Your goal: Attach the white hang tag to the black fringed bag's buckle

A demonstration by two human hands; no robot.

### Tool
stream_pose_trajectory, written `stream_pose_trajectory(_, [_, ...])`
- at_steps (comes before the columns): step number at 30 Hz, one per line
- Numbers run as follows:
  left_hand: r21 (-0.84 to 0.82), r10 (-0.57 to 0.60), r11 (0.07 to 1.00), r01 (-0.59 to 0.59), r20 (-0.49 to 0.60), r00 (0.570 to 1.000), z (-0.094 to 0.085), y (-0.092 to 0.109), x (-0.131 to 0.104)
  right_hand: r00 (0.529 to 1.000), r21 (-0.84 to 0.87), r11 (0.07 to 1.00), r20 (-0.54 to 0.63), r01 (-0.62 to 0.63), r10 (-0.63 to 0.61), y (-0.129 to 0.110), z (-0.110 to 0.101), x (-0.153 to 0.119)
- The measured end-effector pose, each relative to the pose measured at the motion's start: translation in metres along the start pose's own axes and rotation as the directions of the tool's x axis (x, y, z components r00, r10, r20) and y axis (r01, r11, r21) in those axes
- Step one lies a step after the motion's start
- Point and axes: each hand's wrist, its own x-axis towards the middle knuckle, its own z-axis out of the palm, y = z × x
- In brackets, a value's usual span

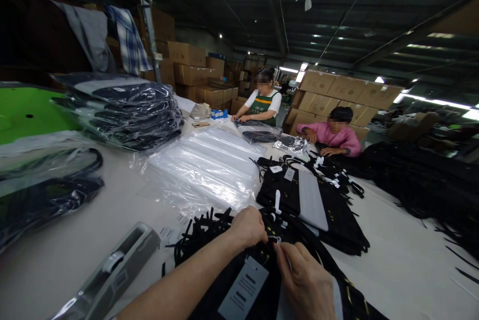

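Over a black fringed fabric item (pixel 209 280) with gold-coloured eyelets, my left hand (pixel 249 226) is closed, fingertips down. What it pinches is hidden behind the fingers. My right hand (pixel 309 277) has thumb and finger pressed together on a thin white cord (pixel 276 240), with a speck of red beside it. Both sets of fingertips nearly meet there. Below them a grey printed tag (pixel 244 290) lies on the black fabric. A white ribbed plastic strip (pixel 277 202) stands up just beyond my hands.
Clear plastic bags (pixel 205 160) lie ahead, with bagged dark goods (pixel 127 110) stacked at left. A grey tape dispenser (pixel 116 270) sits near my left forearm. More black goods (pixel 277 190) lie ahead right. Two people (pixel 262 103) work across the table (pixel 404 260).
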Motion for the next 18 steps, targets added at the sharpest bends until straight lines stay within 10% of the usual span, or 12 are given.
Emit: stream_pose_trajectory(18, [-0.358, 0.145, 0.931, -0.065, 0.199, 0.969, -0.011, -0.019, 0.001, 0.989, 0.081, 0.995, 0.139, -0.061, 0.050, -0.001, 0.004, -0.007])
